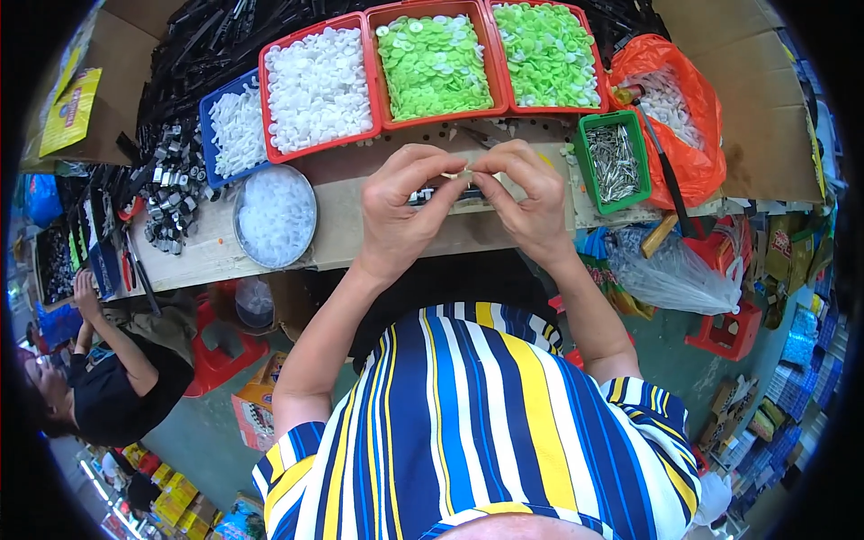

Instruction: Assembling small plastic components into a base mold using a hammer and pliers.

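Note:
Over the workbench my left hand (400,202) and my right hand (533,202) meet fingertip to fingertip. Thumb and forefinger of each are pinched together around something tiny and pale, too small to name. Partly hidden behind the left fingers, a small dark and silvery piece (421,194) lies on the bench. Just beyond my hands stand red trays: one of white plastic parts (319,85), one of green discs (432,72) and one of mixed green and white discs (549,58). Right of my right hand is a green basket (646,153) of metal pins (614,164).
A round metal bowl (312,236) of translucent pieces and a blue tray (214,162) of white parts stand left. On the right lie an orange bag (706,117) and a long wooden-handled tool (670,175). Another person (117,378) works at far left; a red stool (211,351) stands nearby.

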A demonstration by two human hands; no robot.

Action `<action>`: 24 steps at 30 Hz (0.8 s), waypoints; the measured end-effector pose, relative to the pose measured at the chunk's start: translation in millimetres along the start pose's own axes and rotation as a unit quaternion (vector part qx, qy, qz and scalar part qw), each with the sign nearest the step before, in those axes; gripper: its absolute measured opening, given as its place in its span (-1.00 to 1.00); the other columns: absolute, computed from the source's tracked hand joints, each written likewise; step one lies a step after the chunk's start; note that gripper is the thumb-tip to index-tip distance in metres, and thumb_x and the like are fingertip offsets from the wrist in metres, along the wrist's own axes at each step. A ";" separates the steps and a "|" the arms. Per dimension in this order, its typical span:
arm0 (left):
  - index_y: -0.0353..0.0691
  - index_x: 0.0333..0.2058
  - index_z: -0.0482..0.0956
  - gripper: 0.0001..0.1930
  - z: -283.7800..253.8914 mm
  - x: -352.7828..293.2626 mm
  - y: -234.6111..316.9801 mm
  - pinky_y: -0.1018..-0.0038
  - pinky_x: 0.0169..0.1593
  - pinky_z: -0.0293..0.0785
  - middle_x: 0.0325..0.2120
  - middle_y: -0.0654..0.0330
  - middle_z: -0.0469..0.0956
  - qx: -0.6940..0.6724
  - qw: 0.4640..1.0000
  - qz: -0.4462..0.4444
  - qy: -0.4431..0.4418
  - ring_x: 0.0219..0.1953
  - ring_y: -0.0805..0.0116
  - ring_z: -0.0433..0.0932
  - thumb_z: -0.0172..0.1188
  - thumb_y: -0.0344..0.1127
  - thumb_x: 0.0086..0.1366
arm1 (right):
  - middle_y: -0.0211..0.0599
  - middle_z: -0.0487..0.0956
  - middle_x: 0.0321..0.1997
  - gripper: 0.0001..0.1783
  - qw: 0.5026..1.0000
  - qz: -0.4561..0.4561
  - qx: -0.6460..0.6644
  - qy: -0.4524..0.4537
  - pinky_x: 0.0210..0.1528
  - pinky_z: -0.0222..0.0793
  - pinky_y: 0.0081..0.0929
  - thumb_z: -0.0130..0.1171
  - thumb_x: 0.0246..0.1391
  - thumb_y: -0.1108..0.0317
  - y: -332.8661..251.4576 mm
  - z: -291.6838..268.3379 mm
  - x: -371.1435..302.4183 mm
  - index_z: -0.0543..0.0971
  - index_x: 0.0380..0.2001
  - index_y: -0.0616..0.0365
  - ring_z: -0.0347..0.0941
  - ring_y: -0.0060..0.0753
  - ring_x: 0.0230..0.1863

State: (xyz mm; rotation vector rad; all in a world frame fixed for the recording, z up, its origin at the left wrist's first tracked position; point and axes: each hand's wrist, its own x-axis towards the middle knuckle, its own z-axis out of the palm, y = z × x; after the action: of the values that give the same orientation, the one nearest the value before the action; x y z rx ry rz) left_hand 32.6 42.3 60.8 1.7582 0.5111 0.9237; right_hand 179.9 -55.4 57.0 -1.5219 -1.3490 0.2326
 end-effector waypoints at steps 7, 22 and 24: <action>-0.24 -0.19 0.69 -0.62 -16.3 -14.8 -21.7 0.35 -0.08 0.47 -0.30 0.14 0.58 0.220 0.968 0.101 -0.064 -0.15 0.20 0.52 0.48 -0.47 -0.06 | -0.29 0.52 -0.37 -0.87 0.997 -0.049 -0.043 -0.031 -0.31 0.31 -0.28 0.34 -0.11 0.47 10.3 16.1 -11.4 0.61 -0.41 0.16 0.46 -0.17 -0.32; -0.23 -0.24 0.64 -0.68 -29.6 -43.6 -32.9 0.22 -0.05 0.45 -0.24 0.17 0.54 0.336 0.917 0.201 -0.074 -0.08 0.08 0.50 0.44 -0.45 -0.03 | -0.36 0.51 -0.25 -0.86 0.970 -0.081 -0.188 -0.130 -0.16 0.27 -0.30 0.33 -0.12 0.45 5.1 25.3 -9.7 0.62 -0.40 0.11 0.46 -0.27 -0.16; -0.22 -0.21 0.63 -0.73 -29.1 -45.1 -36.4 0.25 0.02 0.36 -0.18 0.17 0.53 0.379 0.892 0.220 -0.109 -0.03 0.16 0.48 0.32 -0.36 0.06 | -0.36 0.51 -0.25 -0.85 0.967 -0.079 -0.196 -0.141 -0.15 0.27 -0.29 0.32 -0.12 0.45 3.5 25.2 -8.1 0.62 -0.39 0.11 0.46 -0.27 -0.15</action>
State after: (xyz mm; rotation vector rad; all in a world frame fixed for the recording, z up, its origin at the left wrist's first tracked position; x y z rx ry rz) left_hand -14.7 41.1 16.5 2.7385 0.3447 0.8665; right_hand 161.4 -47.5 39.4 -1.7408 -1.8164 0.0829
